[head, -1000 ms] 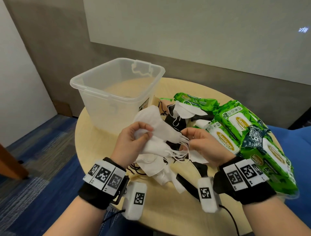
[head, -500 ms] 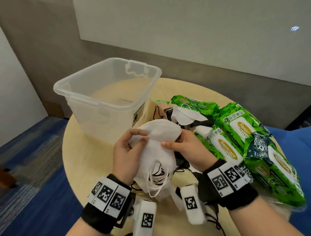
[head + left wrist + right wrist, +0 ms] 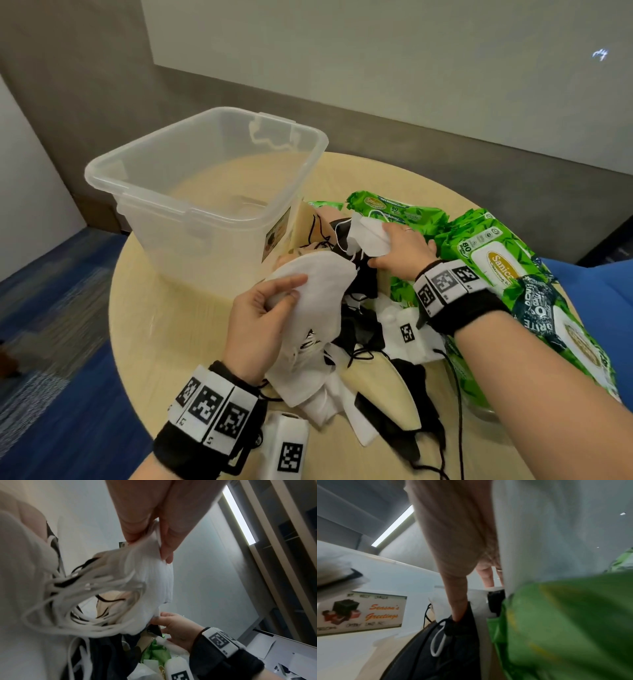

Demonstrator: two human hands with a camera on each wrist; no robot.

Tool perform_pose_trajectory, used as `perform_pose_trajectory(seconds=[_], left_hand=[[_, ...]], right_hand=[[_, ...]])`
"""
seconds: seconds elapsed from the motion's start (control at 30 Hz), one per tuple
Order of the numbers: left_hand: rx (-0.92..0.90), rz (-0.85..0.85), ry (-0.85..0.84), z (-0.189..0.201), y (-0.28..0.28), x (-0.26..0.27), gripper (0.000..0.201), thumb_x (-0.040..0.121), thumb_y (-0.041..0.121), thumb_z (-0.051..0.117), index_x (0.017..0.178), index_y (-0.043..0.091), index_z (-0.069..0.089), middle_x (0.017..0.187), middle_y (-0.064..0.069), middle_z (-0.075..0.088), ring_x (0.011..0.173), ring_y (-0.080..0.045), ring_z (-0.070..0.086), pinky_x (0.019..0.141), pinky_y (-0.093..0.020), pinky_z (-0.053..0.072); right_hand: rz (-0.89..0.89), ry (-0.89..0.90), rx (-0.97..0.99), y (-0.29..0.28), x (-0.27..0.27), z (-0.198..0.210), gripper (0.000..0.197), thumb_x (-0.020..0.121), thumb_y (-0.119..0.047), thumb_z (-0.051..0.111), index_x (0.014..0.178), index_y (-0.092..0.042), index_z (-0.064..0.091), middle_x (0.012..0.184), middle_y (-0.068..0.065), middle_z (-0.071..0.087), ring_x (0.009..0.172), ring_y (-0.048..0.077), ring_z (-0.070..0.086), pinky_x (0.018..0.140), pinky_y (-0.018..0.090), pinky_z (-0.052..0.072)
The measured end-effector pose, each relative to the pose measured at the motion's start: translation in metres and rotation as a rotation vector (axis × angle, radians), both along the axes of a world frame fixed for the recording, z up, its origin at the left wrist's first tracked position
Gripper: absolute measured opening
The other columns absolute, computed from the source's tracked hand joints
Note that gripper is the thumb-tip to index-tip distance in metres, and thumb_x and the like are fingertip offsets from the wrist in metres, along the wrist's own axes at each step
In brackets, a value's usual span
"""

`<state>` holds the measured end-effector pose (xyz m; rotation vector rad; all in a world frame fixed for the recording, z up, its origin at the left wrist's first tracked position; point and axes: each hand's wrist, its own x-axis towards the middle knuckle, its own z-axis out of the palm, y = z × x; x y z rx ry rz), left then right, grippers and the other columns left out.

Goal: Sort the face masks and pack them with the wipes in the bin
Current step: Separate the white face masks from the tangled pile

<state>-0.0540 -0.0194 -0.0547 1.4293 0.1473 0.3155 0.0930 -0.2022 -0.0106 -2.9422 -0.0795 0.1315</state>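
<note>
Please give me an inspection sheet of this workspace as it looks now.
Surface: round beige table.
Job's things: clear bin, nothing seen inside; white masks in the left hand; another white mask under the right hand; black masks in the pile; green wipes packs on the right.
Clutter: nothing seen.
Grippers: left hand pinches the white masks; right hand rests on the white mask, grip cannot be told.
Cables: black cord over the table edge.
Surroundings: blue carpet, grey wall.
</note>
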Motion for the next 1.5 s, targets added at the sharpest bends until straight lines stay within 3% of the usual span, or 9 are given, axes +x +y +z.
perform_pose_trajectory(seconds=[0.2, 0.37, 0.6, 0.73, 0.87, 1.0, 1.13, 1.3, 1.5], left_hand=[[-0.022, -0.044, -0.012, -0.002, 0.004, 0.0, 0.037, 0.085, -0.001, 0.059, 0.083, 0.031, 0.076, 0.122, -0.004, 0.064, 0.121, -0.02, 0.053, 0.103, -0.049, 0.042], [-0.002, -0.053, -0.003, 0.0, 0.004, -0.001, 0.036, 0.086, -0.001, 0.059, 0.083, 0.031, 0.075, 0.124, -0.003, 0.063, 0.123, -0.019, 0.052, 0.104, -0.048, 0.042], [0.104, -0.082, 0.028, 0.004, 0.01, -0.005, 0.028, 0.09, 0.002, 0.054, 0.101, 0.023, 0.068, 0.121, 0.002, 0.063, 0.12, -0.011, 0.052, 0.104, -0.032, 0.042], [0.186, 0.07, 0.005, 0.004, 0.013, -0.004, 0.025, 0.089, 0.01, 0.058, 0.106, 0.028, 0.064, 0.114, 0.004, 0.061, 0.111, -0.006, 0.054, 0.104, -0.034, 0.041], [0.19, 0.118, -0.038, 0.011, 0.007, -0.006, 0.035, 0.077, 0.042, 0.049, 0.106, 0.028, 0.064, 0.111, 0.004, 0.061, 0.106, -0.001, 0.054, 0.101, -0.031, 0.041], [0.109, -0.102, -0.059, 0.02, -0.003, -0.014, 0.057, 0.073, 0.063, 0.044, 0.097, 0.02, 0.071, 0.106, 0.003, 0.067, 0.098, -0.012, 0.062, 0.083, -0.03, 0.049], [0.027, -0.326, -0.041, 0.031, -0.01, -0.026, 0.043, 0.077, 0.05, 0.064, 0.079, 0.008, 0.071, 0.077, -0.003, 0.071, 0.072, -0.012, 0.066, 0.063, -0.017, 0.049], [-0.092, -0.313, 0.013, 0.028, -0.011, -0.027, 0.011, 0.077, 0.01, 0.073, 0.087, 0.005, 0.071, 0.087, -0.013, 0.073, 0.076, -0.017, 0.069, 0.06, -0.021, 0.052], [-0.144, -0.224, -0.022, 0.024, -0.011, -0.028, 0.009, 0.08, -0.001, 0.064, 0.087, 0.001, 0.07, 0.082, -0.012, 0.073, 0.072, -0.015, 0.068, 0.06, -0.023, 0.053]], right_hand=[[-0.067, 0.022, 0.109, -0.002, 0.011, -0.004, 0.048, 0.088, -0.051, 0.051, 0.129, -0.026, 0.049, 0.137, 0.008, 0.043, 0.127, 0.033, 0.039, 0.105, 0.05, 0.025], [-0.144, -0.189, 0.155, -0.002, 0.009, -0.003, 0.028, 0.094, -0.011, 0.044, 0.112, -0.024, 0.062, 0.121, 0.009, 0.059, 0.117, 0.032, 0.047, 0.097, 0.041, 0.027], [0.121, -0.545, 0.314, -0.014, -0.028, 0.026, 0.014, 0.092, -0.011, 0.051, 0.098, -0.008, 0.064, 0.086, 0.013, 0.065, 0.082, 0.032, 0.055, 0.071, 0.031, 0.036], [0.347, -0.349, 0.398, -0.02, -0.061, 0.056, 0.013, 0.089, -0.013, 0.06, 0.087, -0.003, 0.067, 0.063, -0.008, 0.053, 0.061, 0.01, 0.047, 0.057, 0.011, 0.034], [0.6, 0.122, 0.288, -0.015, -0.088, 0.083, 0.013, 0.083, -0.01, 0.066, 0.09, -0.019, 0.073, 0.085, -0.006, 0.071, 0.081, 0.004, 0.063, 0.074, 0.017, 0.046], [0.673, 0.184, 0.194, 0.003, -0.099, 0.081, 0.011, 0.079, -0.011, 0.07, 0.087, -0.02, 0.072, 0.067, -0.009, 0.063, 0.062, 0.001, 0.053, 0.06, 0.015, 0.04], [0.649, 0.095, 0.25, 0.017, -0.104, 0.07, 0.014, 0.074, -0.014, 0.075, 0.084, -0.015, 0.065, 0.063, 0.003, 0.057, 0.054, 0.005, 0.043, 0.053, 0.021, 0.033], [0.629, 0.005, 0.433, 0.019, -0.108, 0.058, 0.017, 0.072, -0.015, 0.077, 0.083, -0.016, 0.063, 0.072, 0.009, 0.061, 0.066, 0.016, 0.051, 0.065, 0.033, 0.043], [0.581, -0.075, 0.667, 0.008, -0.112, 0.051, 0.014, 0.068, -0.013, 0.08, 0.075, -0.022, 0.071, 0.074, -0.01, 0.061, 0.073, -0.001, 0.054, 0.073, 0.018, 0.042]])
